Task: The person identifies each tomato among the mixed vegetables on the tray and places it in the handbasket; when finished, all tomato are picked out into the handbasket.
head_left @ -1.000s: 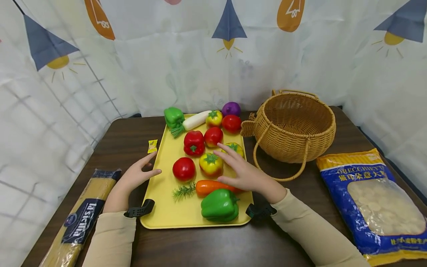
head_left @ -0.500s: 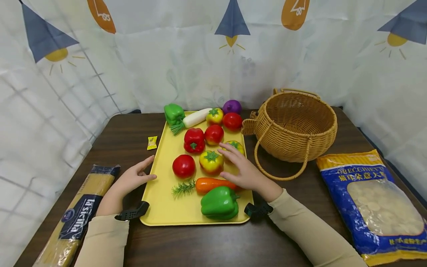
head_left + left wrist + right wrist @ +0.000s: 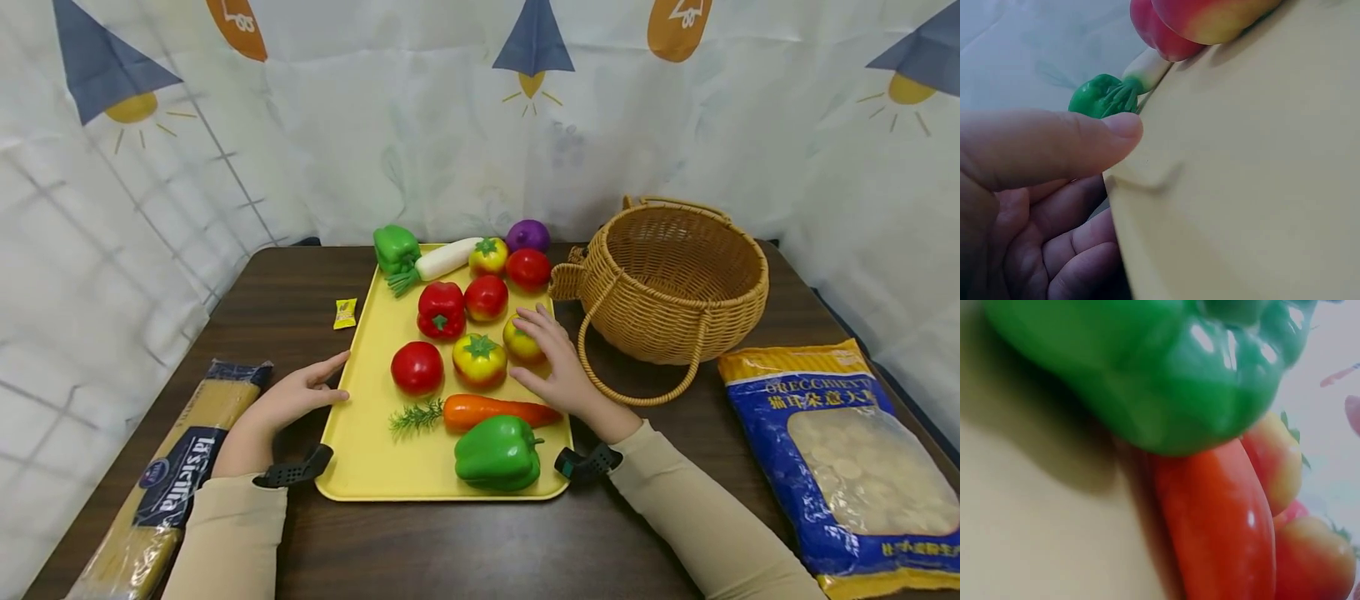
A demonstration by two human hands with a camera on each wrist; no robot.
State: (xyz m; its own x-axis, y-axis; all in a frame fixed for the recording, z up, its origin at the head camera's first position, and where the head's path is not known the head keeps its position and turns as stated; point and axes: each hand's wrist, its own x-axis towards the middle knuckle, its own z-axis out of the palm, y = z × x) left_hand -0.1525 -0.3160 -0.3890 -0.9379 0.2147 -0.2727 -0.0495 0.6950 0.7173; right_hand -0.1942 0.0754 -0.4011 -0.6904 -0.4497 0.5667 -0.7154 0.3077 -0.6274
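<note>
My left hand (image 3: 292,400) is at the left rim of a yellow tray (image 3: 360,467), holding nothing, its index finger stretched forward. In the left wrist view the thumb (image 3: 1110,134) lies over the tray's edge, other fingers bent outside; contact is unclear. My right hand (image 3: 566,375) reaches over the tray's right side, fingers spread beside a yellow tomato (image 3: 517,343) they partly cover. Whether they touch it, I cannot tell. Near that hand are another yellow tomato (image 3: 480,362), a carrot (image 3: 495,412) and a green bell pepper (image 3: 497,454).
The tray also bears red tomatoes (image 3: 417,368), a red pepper (image 3: 441,311), a white radish (image 3: 448,258) and another green pepper (image 3: 396,248). A wicker basket (image 3: 675,325) stands right. Pasta bags (image 3: 840,467) and spaghetti (image 3: 180,475) flank the tray; a yellow sachet (image 3: 345,313) lies left.
My right hand has moved right and away from me, from the nearer yellow tomato to the one at the right rim. My left hand has drawn back slightly toward the left.
</note>
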